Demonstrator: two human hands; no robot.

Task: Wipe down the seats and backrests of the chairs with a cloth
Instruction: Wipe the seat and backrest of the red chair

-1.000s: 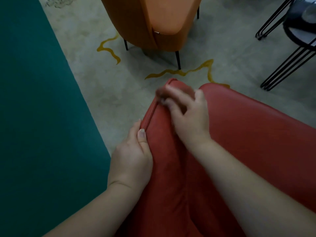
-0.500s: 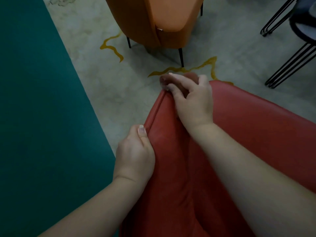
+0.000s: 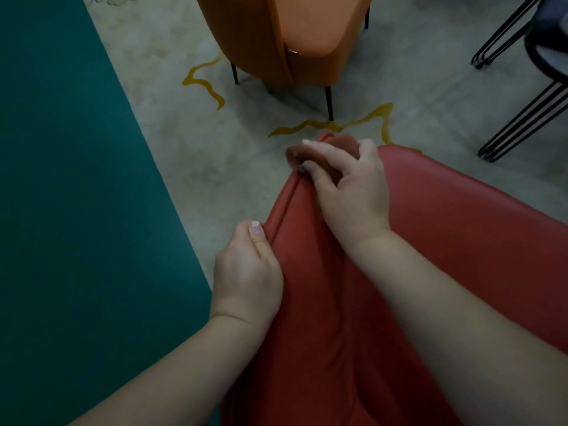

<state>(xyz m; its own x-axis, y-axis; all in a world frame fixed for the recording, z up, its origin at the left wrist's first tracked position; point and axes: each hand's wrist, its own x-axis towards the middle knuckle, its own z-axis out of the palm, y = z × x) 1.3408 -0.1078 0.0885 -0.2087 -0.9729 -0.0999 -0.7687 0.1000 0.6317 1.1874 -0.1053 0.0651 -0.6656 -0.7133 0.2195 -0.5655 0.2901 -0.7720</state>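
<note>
A red leather chair [image 3: 445, 241] fills the lower right, seen from above its backrest. My right hand [image 3: 350, 186] holds a small brownish-red cloth [image 3: 341, 144] bunched under its fingers, pressed on the far end of the backrest's piped edge. My left hand [image 3: 249, 272] grips the same edge nearer to me, thumb on top of the seam and fingers curled round it. An orange chair [image 3: 292, 35] on thin black legs stands further away at the top.
A teal surface [image 3: 70, 210] covers the whole left side. The grey floor [image 3: 215, 167] carries wavy yellow lines. Black hairpin metal legs [image 3: 522, 112] of a stool or table stand at the upper right.
My right hand has slid the cloth forward along the backrest edge to its far tip. My left hand's fingers have curled tighter round the edge. The view has shifted slightly.
</note>
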